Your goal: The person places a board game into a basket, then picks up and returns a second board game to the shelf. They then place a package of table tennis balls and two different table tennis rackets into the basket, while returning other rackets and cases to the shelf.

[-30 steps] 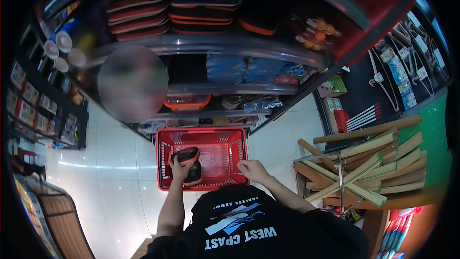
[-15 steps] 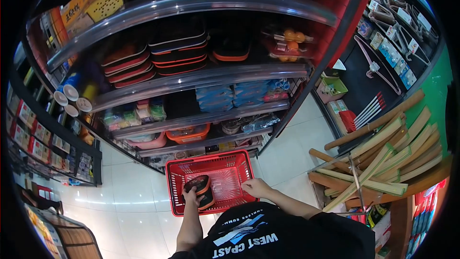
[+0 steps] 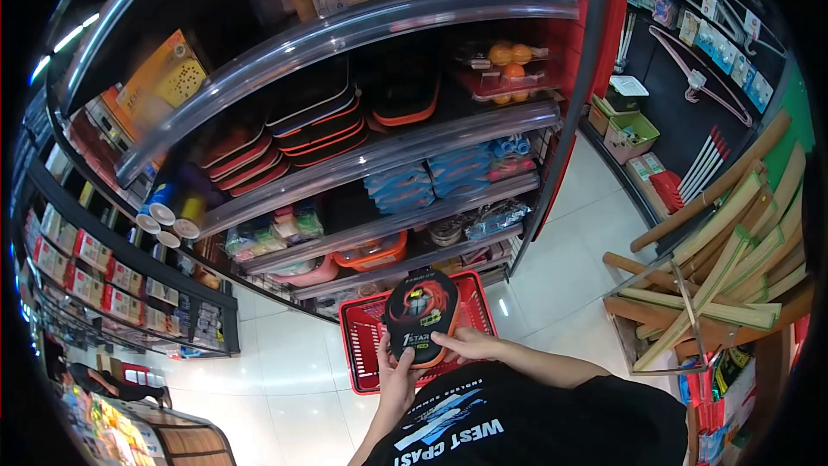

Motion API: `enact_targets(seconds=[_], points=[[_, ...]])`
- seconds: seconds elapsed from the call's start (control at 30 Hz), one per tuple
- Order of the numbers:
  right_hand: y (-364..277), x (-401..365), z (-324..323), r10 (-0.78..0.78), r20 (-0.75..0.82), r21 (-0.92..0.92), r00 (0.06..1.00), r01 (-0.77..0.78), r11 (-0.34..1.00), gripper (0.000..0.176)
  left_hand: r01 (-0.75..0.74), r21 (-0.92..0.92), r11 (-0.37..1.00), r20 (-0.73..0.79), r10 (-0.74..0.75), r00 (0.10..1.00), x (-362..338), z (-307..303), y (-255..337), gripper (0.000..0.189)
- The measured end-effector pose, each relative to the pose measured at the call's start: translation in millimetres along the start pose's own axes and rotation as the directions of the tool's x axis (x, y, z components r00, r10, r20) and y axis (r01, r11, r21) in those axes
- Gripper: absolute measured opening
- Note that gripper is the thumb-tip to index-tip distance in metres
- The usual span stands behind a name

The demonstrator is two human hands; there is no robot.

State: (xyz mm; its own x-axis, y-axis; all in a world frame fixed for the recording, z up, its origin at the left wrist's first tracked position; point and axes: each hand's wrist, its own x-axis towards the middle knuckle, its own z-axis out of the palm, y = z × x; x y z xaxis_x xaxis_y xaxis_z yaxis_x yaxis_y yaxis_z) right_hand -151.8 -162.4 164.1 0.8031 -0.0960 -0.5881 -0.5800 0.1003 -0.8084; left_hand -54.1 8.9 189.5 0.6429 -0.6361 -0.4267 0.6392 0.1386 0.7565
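The black and orange pack (image 3: 420,309) is up in front of the chest, held between both hands and directly above the red basket (image 3: 359,338), which stands on the white floor (image 3: 285,362) at the foot of the shelves (image 3: 379,226). The pack stands nearly upright. Its long axis runs from the hands upward toward the shelves, with the printed face turned to the camera and the narrow top edge leaning a little to the right.

The left hand (image 3: 395,375) carries it from below – its fingers (image 3: 385,350) are closed around the lower left edge, with the thumb lying on the front. The right hand (image 3: 473,345) comes in from the right side, and its fingers (image 3: 447,338) reach across to the lower right corner and touch it there. I cannot tell whether they close behind the pack or only rest on it.

So the pack lies above and just ahead of both hands – the left one has the firmer hold, and the basket's opening is straight beneath the pack's lower edge.
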Motion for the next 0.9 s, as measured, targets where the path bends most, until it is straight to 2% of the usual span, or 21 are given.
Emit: enact_targets(seconds=[0.07,0.1,0.17,0.2,0.23,0.27,0.3,0.37,0.4,0.43,0.47,0.53,0.63,0.7,0.77,0.83,0.9], points=[[-13,-14,0,-0.127,-0.094,0.186,0.987,0.143,0.972,0.071,-0.019,-0.01,1.0,0.023,0.019,1.0,-6,15,12,0.064],[-15,-17,-1,-0.135,-0.096,0.186,0.986,0.151,0.971,0.071,-0.075,0.033,0.997,0.065,0.072,0.995,-7,19,16,0.066],[-20,-24,-6,-0.175,-0.132,0.272,0.976,0.205,0.94,0.056,-0.138,0.075,0.988,0.114,0.129,0.985,-7,28,20,0.068],[-26,-30,-7,-0.183,-0.132,0.27,0.974,0.213,0.939,0.056,-0.218,0.096,0.971,0.17,0.2,0.965,-7,31,22,0.071],[-35,-39,-8,-0.349,-0.2,0.293,0.915,0.396,0.87,0.051,-0.295,0.112,0.949,0.225,0.265,0.938,-10,38,28,0.074],[-43,-48,-11,-0.496,-0.271,0.303,0.825,0.562,0.769,0.048,-0.311,0.098,0.946,0.265,0.276,0.924,-15,48,36,0.08],[-52,-56,-17,-0.498,-0.27,0.302,0.824,0.563,0.769,0.048,-0.312,0.097,0.945,0.266,0.278,0.923,-17,56,45,0.08],[-73,-70,-34,-0.648,-0.325,0.198,0.689,0.72,0.665,0.05,-0.291,0.01,0.957,0.323,0.272,0.906,-15,69,60,0.085],[-80,-74,-43,-0.681,-0.339,0.142,0.649,0.751,0.645,0.052,-0.344,0.003,0.939,0.392,0.315,0.864,-10,79,65,0.088],[-90,-78,-52,-0.714,-0.349,0.084,0.607,0.779,0.622,0.054,-0.348,-0.003,0.937,0.39,0.322,0.863,-5,88,70,0.088],[-103,-86,-61,-0.709,-0.326,0.102,0.626,0.768,0.632,0.056,-0.402,0.023,0.915,0.435,0.353,0.828,-2,97,76,0.089],[-125,-94,-77,-0.733,-0.32,0.046,0.6,0.783,0.62,0.054,-0.55,0.067,0.833,0.498,0.449,0.741,2,121,93,0.089],[-166,-105,-96,-0.76,-0.334,0.033,0.558,0.812,0.582,0.05,-0.537,0.023,0.843,0.536,0.443,0.719,21,144,115,0.088],[-187,-103,-114,-0.786,-0.361,-0.096,0.502,0.819,0.566,0.044,-0.551,0.025,0.834,0.543,0.452,0.708,33,164,132,0.086],[-203,-95,-133,-0.768,-0.381,-0.095,0.514,0.805,0.586,0.04,-0.567,0.027,0.823,0.553,0.46,0.695,46,180,144,0.085],[-221,-91,-144,-0.758,-0.429,-0.118,0.49,0.802,0.585,0.036,-0.512,0.014,0.859,0.546,0.423,0.723,61,193,151,0.082],[-230,-82,-161,-0.745,-0.432,-0.144,0.509,0.776,0.614,0.035,-0.51,0.023,0.86,0.542,0.418,0.729,73,202,157,0.081]])
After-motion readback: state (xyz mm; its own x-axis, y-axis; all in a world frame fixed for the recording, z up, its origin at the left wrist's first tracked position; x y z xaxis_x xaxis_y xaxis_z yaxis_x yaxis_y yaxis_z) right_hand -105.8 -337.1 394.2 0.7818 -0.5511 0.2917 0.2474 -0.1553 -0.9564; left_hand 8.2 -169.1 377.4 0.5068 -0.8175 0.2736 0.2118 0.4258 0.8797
